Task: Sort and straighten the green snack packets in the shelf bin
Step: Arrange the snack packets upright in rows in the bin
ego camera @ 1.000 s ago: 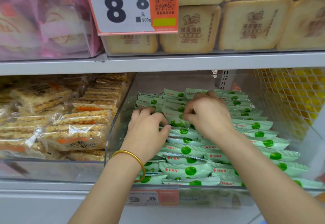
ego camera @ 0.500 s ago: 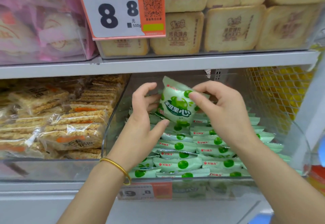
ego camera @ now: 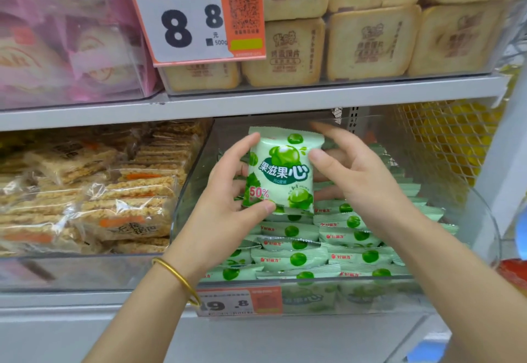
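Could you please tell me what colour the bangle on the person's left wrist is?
Gold. The bangle shows best in the head view, the only view here.

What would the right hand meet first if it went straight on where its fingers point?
Probably the raised green packet that the left hand holds; the right hand points leftward at its edge, though depth is unclear.

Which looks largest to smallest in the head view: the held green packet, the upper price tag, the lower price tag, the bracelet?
1. upper price tag
2. held green packet
3. lower price tag
4. bracelet
This is apparent size only, since their distances from the camera differ.
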Available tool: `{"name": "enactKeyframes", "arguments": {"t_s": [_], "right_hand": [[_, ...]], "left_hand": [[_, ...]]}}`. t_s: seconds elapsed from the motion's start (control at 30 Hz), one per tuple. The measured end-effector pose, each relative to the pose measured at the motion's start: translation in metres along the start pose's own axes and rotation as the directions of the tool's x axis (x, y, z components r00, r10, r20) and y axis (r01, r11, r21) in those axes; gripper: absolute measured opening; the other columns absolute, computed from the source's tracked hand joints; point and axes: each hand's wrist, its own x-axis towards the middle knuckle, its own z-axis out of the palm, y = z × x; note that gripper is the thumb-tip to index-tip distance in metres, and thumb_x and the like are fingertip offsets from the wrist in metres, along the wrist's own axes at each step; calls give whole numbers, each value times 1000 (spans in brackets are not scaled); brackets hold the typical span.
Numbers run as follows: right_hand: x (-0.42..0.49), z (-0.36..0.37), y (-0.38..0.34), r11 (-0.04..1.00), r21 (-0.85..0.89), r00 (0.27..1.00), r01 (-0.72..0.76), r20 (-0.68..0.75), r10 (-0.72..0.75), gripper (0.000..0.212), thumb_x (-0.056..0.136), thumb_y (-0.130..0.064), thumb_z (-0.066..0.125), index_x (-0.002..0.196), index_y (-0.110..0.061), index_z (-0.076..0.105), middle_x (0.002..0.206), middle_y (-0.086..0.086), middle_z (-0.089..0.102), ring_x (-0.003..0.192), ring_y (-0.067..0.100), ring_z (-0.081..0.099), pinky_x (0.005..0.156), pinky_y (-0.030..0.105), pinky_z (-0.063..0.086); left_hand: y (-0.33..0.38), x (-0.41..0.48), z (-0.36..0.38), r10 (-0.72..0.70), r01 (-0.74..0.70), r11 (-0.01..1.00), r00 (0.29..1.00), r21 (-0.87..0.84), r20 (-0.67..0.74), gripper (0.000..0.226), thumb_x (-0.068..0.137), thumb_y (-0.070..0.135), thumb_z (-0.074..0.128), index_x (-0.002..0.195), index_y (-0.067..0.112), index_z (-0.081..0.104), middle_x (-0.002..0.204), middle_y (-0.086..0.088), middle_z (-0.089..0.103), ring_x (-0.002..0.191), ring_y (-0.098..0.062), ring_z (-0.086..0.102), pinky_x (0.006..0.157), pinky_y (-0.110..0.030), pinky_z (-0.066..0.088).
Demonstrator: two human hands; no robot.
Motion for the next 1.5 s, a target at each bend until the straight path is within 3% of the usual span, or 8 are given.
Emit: {"name": "enactKeyframes", "arguments": {"t_s": [0.17,0.57,0.7,0.9,1.03,1.2,1.4,1.5], "right_hand": [[-1,4,0,998,-6,997,65,42,-64,50,94,-11,52,130,-43,39,99,14,67,74,12,67,54,27,55],[-1,2,3,998,37,998,53,21,-54,44,93,-1,52,118,-38,51,102,3,69,69,9,68,48,22,51],[-1,1,3,999,24,998,34,56,-35,47,93,0,52,119,-40,51,115,2,60,72,7,68,50,23,53],[0,2,7,997,49,998,-52,45,50,40,93,-1,53,114,-35,52,113,4,61,80,12,70,57,30,58],[2,2,9,987,120,995,-104,17,102,34,92,1,54,115,-24,49,111,9,62,79,18,71,60,31,58],[1,7,9,956,245,987,-162,55,153,37,89,4,55,119,-16,44,107,18,64,76,26,71,67,37,59],[0,9,5,899,373,972,-230,138,192,43,87,4,56,124,-10,39,110,25,64,78,31,70,69,39,59],[2,5,6,904,363,973,-227,123,195,36,87,-1,57,119,-13,45,116,20,62,85,28,70,72,43,59]], "left_hand": [[3,0,2,-17,18,999,1000,-45,14,88,79,-13,63,125,57,35,118,-4,46,103,-13,64,88,-37,54],[2,3,4,-21,24,998,999,-53,46,90,81,-16,60,125,58,35,122,-7,42,104,-14,63,86,-37,54],[0,3,4,-21,22,999,999,-31,36,87,81,-17,57,124,55,36,121,-7,43,101,-12,63,81,-30,54],[-5,0,7,62,-33,927,996,374,-67,62,81,9,69,123,41,37,123,13,40,119,3,43,104,-26,39],[-4,-2,10,221,-118,787,970,605,-99,42,76,37,66,113,29,49,113,15,38,112,-4,36,97,-8,24],[-7,-4,15,218,-132,705,975,697,-36,61,68,62,54,118,28,47,118,15,33,115,-7,31,97,-24,26],[-9,-3,12,276,-165,643,961,748,-26,52,75,30,70,121,16,50,122,2,40,116,-15,37,98,-20,28],[-4,-2,9,272,-154,723,960,673,-72,36,86,15,63,120,14,54,116,3,43,111,-7,43,94,-11,31]]}}
